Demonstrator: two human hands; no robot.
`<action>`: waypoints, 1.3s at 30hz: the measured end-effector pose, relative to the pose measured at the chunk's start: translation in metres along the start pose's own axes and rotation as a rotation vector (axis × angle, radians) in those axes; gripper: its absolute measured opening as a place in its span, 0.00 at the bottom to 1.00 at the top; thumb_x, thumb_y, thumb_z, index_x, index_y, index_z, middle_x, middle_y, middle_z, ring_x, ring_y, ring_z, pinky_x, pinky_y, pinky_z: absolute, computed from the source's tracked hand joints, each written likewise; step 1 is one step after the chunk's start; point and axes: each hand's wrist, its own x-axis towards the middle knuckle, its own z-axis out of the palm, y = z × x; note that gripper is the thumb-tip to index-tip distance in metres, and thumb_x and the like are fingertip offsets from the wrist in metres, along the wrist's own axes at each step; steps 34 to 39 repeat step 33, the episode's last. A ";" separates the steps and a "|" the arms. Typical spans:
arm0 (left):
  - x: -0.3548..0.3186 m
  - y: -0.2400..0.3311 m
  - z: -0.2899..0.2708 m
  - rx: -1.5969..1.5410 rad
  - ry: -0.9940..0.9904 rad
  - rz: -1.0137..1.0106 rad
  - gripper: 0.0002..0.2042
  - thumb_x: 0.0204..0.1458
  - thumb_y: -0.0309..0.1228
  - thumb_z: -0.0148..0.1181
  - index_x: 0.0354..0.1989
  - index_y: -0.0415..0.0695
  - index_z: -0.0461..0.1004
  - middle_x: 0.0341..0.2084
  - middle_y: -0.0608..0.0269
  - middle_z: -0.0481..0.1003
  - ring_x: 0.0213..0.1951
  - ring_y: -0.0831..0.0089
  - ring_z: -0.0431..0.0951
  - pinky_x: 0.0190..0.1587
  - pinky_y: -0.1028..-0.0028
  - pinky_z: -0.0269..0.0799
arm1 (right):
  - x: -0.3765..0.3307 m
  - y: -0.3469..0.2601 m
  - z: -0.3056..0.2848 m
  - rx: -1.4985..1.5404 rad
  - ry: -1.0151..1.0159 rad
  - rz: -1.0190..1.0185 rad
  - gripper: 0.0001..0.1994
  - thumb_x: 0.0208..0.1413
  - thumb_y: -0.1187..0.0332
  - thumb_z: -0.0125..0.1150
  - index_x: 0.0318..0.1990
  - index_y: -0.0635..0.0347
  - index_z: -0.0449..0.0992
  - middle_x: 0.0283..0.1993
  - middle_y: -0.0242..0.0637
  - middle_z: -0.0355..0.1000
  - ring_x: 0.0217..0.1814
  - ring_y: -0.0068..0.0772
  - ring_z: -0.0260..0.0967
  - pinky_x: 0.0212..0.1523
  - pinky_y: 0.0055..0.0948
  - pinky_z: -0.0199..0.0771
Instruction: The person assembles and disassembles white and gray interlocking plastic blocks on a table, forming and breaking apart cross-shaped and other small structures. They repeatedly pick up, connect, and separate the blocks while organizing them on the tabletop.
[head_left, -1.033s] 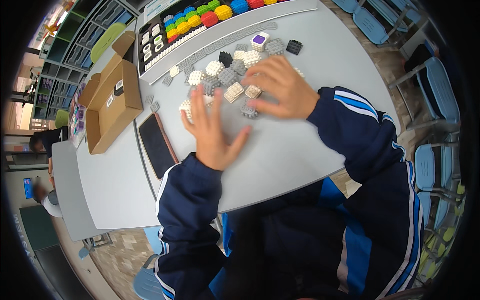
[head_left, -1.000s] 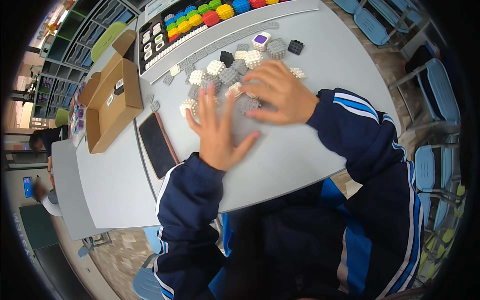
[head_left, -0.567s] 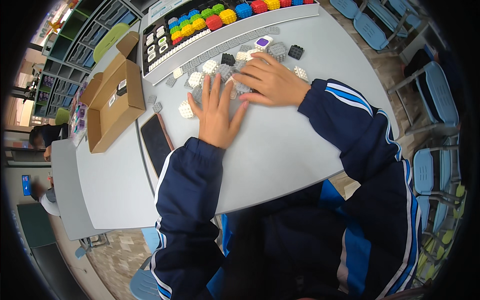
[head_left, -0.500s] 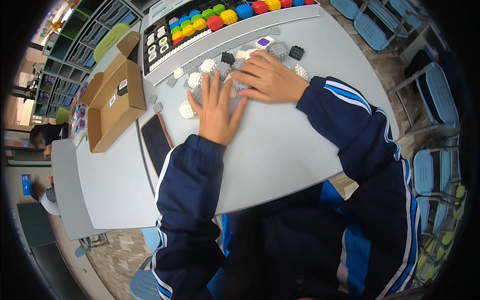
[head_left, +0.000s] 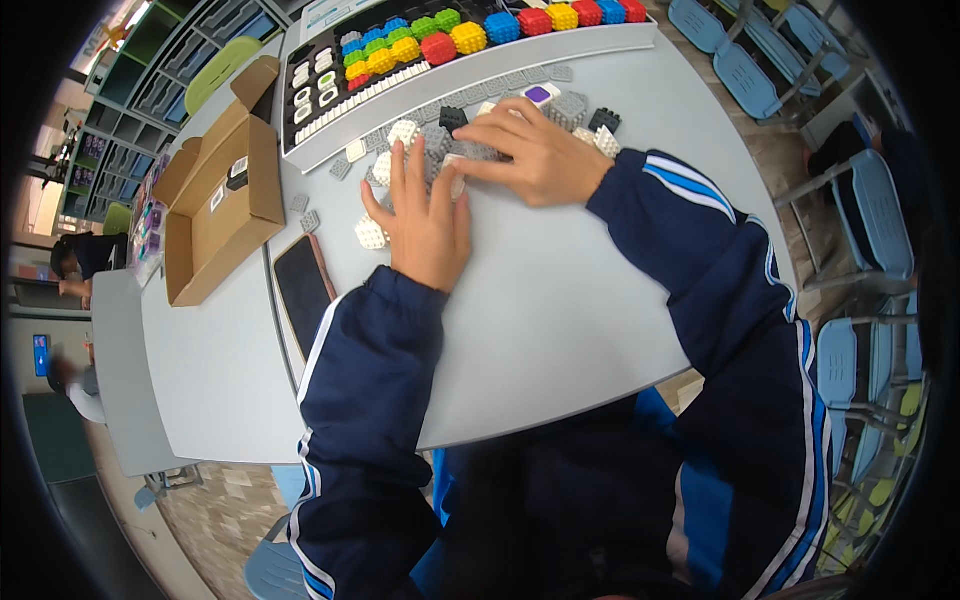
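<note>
My left hand (head_left: 430, 228) rests on the grey table among a pile of studded building blocks, its fingers stretched out and a little apart. A white studded block (head_left: 371, 232) sits beside its thumb, and another white block (head_left: 404, 133) lies by its fingertips. Over the right part of the pile, my right hand (head_left: 545, 160) reaches in with extended fingers. Its fingertips meet the left index finger near a small whitish piece (head_left: 457, 187), partly covered. Grey blocks (head_left: 437, 141) lie between the hands. A black block (head_left: 453, 118) stands just beyond, and a white block with a purple face (head_left: 540, 95) is farther right.
Behind the pile stands a long white tray (head_left: 600, 42) of colourful blocks, with flat grey plates (head_left: 480, 85) along its front. An open cardboard box (head_left: 225, 235) and a phone (head_left: 302, 285) lie to the left. Blue chairs (head_left: 865, 205) stand beyond the right edge.
My left hand's fingers have drawn closer together, and its fingertips now meet those of my right hand over the pile. The whole view has shifted slightly.
</note>
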 end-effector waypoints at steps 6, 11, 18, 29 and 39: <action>-0.026 0.016 -0.023 -0.153 0.002 0.115 0.16 0.47 0.24 0.62 0.46 0.40 0.73 0.64 0.46 0.62 0.68 0.49 0.59 0.65 0.38 0.33 | 0.001 -0.044 -0.008 0.124 0.088 -0.054 0.11 0.44 0.73 0.62 0.37 0.66 0.76 0.49 0.44 0.72 0.53 0.42 0.70 0.56 0.48 0.67; -0.051 0.023 -0.057 -0.216 -0.096 0.149 0.11 0.44 0.23 0.63 0.39 0.42 0.76 0.61 0.47 0.67 0.66 0.50 0.63 0.67 0.42 0.32 | -0.001 -0.071 -0.029 0.344 0.031 -0.158 0.09 0.45 0.74 0.61 0.36 0.66 0.76 0.46 0.44 0.72 0.50 0.42 0.71 0.53 0.45 0.71; -0.062 -0.010 -0.103 -0.071 -0.092 -0.046 0.11 0.43 0.23 0.63 0.38 0.45 0.78 0.55 0.54 0.73 0.63 0.50 0.65 0.68 0.48 0.40 | -0.016 -0.076 -0.047 0.559 -0.092 -0.160 0.11 0.45 0.74 0.62 0.38 0.67 0.76 0.48 0.46 0.71 0.49 0.43 0.70 0.50 0.41 0.72; -0.073 -0.096 -0.114 -0.021 -0.305 -0.168 0.13 0.47 0.42 0.64 0.38 0.51 0.81 0.62 0.54 0.66 0.65 0.49 0.56 0.67 0.51 0.38 | -0.035 -0.068 -0.048 0.746 -0.201 -0.061 0.16 0.40 0.78 0.61 0.41 0.66 0.77 0.47 0.43 0.71 0.49 0.42 0.69 0.47 0.37 0.72; -0.085 -0.115 -0.111 -0.016 -0.284 -0.278 0.15 0.48 0.45 0.65 0.40 0.51 0.81 0.64 0.54 0.64 0.66 0.51 0.55 0.66 0.50 0.39 | -0.038 -0.066 -0.044 0.759 -0.224 -0.044 0.16 0.41 0.77 0.61 0.42 0.64 0.77 0.47 0.41 0.71 0.49 0.42 0.69 0.47 0.37 0.73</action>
